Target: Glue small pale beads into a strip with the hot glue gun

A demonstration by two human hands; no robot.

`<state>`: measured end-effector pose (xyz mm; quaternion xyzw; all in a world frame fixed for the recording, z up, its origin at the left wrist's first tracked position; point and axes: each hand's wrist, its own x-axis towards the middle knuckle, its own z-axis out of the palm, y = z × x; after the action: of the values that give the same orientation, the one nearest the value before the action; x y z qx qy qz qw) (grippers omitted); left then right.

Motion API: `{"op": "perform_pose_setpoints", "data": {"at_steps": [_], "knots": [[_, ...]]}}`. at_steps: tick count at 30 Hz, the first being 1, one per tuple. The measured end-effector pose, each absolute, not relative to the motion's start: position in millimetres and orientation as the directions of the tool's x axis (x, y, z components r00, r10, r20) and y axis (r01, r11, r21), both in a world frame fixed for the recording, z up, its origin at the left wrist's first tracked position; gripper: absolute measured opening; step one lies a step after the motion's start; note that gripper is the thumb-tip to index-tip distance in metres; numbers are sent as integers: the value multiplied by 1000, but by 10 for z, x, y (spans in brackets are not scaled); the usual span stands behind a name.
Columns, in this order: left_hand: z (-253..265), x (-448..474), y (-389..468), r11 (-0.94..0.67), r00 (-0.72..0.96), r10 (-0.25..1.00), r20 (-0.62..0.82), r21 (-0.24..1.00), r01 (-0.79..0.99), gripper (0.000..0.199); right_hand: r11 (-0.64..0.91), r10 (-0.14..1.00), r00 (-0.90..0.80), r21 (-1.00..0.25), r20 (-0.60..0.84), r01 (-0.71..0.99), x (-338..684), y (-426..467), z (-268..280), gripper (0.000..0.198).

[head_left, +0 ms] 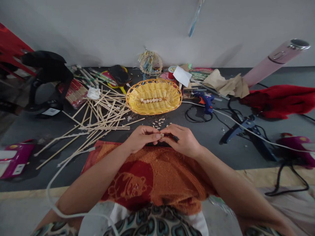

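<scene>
My left hand (145, 138) and my right hand (181, 139) meet over the far edge of an orange towel (169, 167). Between their fingertips is a small pale cluster (161, 135), like short cut wooden pieces joined together; the fingers partly cover it. Both hands pinch it. Just beyond them, several short wooden bits (158, 122) lie scattered on the dark table. Behind those stands a yellow wicker basket (154, 109), holding a row of similar small pale clusters (151, 100).
Long thin wooden sticks (103, 111) are heaped to the left. On the right lie a blue glue gun (207, 101) with its cord and dark blue-handled cutters (236, 130). A pink flask (273, 64) stands far right. A white cable (50, 193) crosses my left forearm.
</scene>
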<state>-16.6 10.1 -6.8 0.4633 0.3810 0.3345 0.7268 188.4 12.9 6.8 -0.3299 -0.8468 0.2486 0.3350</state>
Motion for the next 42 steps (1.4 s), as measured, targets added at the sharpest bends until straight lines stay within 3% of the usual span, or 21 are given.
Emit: {"op": "perform_pose_setpoints", "data": {"at_steps": [17,42], "knots": [[-79,-165,100,224,484,857,-176,974,-43,27,682,709,-534,-641,461,352,1846,105,26,8],[-76,-148,112,278,478,855,-201,956,-95,25,663,720,-540,-660,436,351,1854,103,58,12]]}}
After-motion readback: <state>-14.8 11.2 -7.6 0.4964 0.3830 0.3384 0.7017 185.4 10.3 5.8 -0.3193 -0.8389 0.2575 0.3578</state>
